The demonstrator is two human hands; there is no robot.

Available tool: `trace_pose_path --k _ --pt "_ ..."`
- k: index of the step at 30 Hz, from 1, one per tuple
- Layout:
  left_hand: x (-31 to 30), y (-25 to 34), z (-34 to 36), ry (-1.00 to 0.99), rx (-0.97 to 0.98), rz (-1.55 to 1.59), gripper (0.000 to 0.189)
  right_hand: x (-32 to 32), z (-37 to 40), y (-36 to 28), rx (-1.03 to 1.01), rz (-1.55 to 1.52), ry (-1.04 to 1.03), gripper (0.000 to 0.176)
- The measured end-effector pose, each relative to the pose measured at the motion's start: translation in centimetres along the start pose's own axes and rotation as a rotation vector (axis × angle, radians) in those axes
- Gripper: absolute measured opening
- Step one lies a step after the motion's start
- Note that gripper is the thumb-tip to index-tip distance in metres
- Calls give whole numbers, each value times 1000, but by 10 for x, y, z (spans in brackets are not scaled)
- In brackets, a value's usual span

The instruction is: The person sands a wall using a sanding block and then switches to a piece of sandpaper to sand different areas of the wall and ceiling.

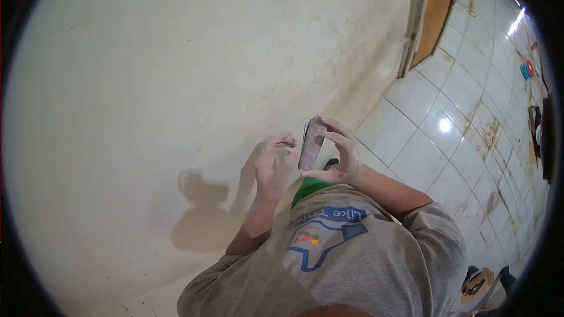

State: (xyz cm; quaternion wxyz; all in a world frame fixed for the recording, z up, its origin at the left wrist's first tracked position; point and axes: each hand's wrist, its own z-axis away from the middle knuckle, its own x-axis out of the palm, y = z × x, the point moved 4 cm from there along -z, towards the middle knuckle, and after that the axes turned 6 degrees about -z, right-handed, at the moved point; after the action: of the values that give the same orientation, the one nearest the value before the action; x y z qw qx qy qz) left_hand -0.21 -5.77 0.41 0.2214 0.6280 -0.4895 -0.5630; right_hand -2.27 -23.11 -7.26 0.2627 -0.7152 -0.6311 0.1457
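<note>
**Two dusty hands, one grey-brown block, big pale wall**

So there are two bare hands up front, both with pale dust on them, and one thing between them: a longish grey-brown block [312, 144]. It's up off the floor in the middle of the scene, standing roughly lengthwise near to far with a bit of a tilt.

The right hand [345, 155] has it in a pinch, thumb on the near end and fingertips at the far end and along the right side, with a gap between palm and block. The left hand [274, 167] is just to the left of it, fingers loosely bent and a bit spread. Can't tell if any of those fingertips are touching the block.

Other stuff, counted: one pale wall [147, 82] filling the left side, with one two-lobed shadow [202, 214] left of the left hand. One grey T-shirt [382, 273] on the person, nearest of all, with one blue thumbs-up print [326, 235]. One patch of green cloth [310, 190] just nearer than the block.

Over on the right is a floor of pale tiles [435, 100], too many to count, stained brown in places. Far right, one brown panel [436, 20] in a pale frame. Further right, one round red-and-blue thing [527, 70]. Near right, one piece of cardboard [486, 277] with something dark on it, too small to make out.
</note>
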Motion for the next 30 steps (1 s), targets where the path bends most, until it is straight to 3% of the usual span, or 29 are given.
trace_pose_path --k 2,5,13,18,21,25,30 --pt "27 -7 7 -200 -329 378 20 -10 8 -10 25 30 8 102" --pt "38 -3 10 -222 -454 408 29 -27 5 -29 54 73 27 102" --pt "36 -17 10 -161 -510 589 19 -49 12 -41 78 69 -37 103" --pt "43 -6 8 -194 -583 652 16 -50 19 -48 86 -7 162 101" --pt "50 10 9 -225 -627 669 15 -63 21 -56 71 144 117 88" --pt "52 10 2 -231 -588 540 15 -68 13 -69 -13 543 -188 63" --pt "45 2 0 -297 -580 444 16 -54 -11 -56 -92 340 -486 34"
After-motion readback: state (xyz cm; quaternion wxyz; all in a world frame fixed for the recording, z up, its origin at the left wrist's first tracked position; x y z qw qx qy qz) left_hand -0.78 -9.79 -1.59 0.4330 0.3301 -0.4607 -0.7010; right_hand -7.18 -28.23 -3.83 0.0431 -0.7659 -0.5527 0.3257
